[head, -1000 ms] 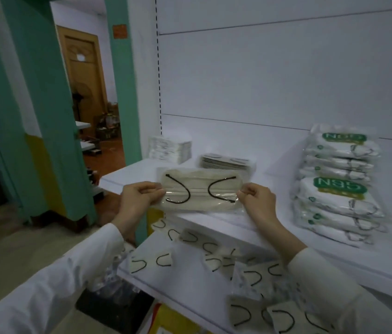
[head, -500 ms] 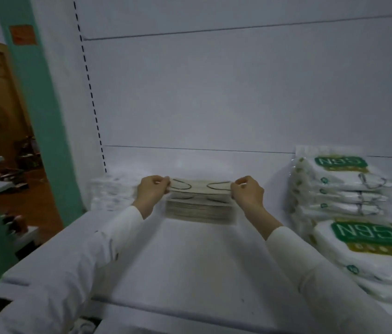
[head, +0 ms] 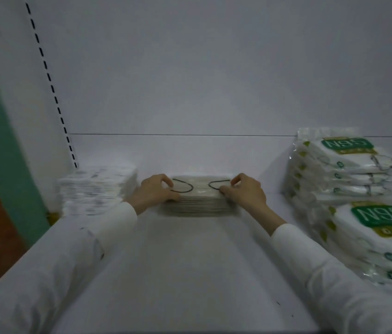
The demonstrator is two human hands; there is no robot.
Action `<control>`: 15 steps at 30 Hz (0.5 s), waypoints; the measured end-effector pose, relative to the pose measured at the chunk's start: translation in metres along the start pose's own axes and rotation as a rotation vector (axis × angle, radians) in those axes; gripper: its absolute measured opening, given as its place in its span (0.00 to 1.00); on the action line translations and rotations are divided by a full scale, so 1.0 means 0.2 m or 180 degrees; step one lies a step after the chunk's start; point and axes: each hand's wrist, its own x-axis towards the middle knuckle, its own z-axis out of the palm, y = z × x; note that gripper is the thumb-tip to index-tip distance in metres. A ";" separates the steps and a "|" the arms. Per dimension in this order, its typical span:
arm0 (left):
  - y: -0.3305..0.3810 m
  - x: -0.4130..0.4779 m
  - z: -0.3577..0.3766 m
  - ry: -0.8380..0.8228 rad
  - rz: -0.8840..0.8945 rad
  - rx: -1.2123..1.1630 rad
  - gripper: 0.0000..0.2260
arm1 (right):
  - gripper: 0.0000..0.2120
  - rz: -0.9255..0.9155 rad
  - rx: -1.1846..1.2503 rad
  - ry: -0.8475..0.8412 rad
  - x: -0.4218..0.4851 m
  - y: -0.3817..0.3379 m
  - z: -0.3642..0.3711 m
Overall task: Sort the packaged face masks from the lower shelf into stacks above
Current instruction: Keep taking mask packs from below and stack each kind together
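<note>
A beige packaged mask (head: 201, 186) with black ear loops lies on top of a stack of like masks (head: 197, 208) at the back middle of the upper shelf (head: 178, 273). My left hand (head: 155, 192) pinches its left end between thumb and fingers. My right hand (head: 244, 191) pinches its right end the same way. Both hands rest against the stack's sides. The lower shelf is out of view.
A stack of white packaged masks (head: 96, 189) stands to the left of the beige stack. Two piles of N95 packs stand at the right, one at the back (head: 342, 167) and one nearer (head: 378, 239). A white back panel (head: 214, 80) closes the shelf behind.
Both hands carried the beige mask up from over the lower shelf to the back of the upper shelf and lowered it onto the beige stack. The view moved closer.
</note>
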 end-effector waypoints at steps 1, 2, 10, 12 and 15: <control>-0.01 0.00 0.00 0.0001 0.0015 0.0020 0.20 | 0.20 0.0016 -0.0036 -0.0005 0.00 0.00 0.00; -0.03 0.00 0.00 -0.0006 0.0014 0.0040 0.20 | 0.22 0.0016 -0.0088 -0.0024 0.00 0.00 0.01; 0.00 -0.16 -0.12 0.0493 0.0512 0.0007 0.19 | 0.31 -0.0594 -0.0429 0.0123 -0.09 -0.06 -0.07; 0.04 -0.22 -0.15 0.0587 0.0763 -0.0033 0.10 | 0.28 -0.0944 -0.0430 0.0117 -0.15 -0.07 -0.11; 0.14 -0.37 -0.16 0.0572 0.0959 -0.0134 0.04 | 0.25 -0.1328 -0.0339 0.0012 -0.27 -0.07 -0.17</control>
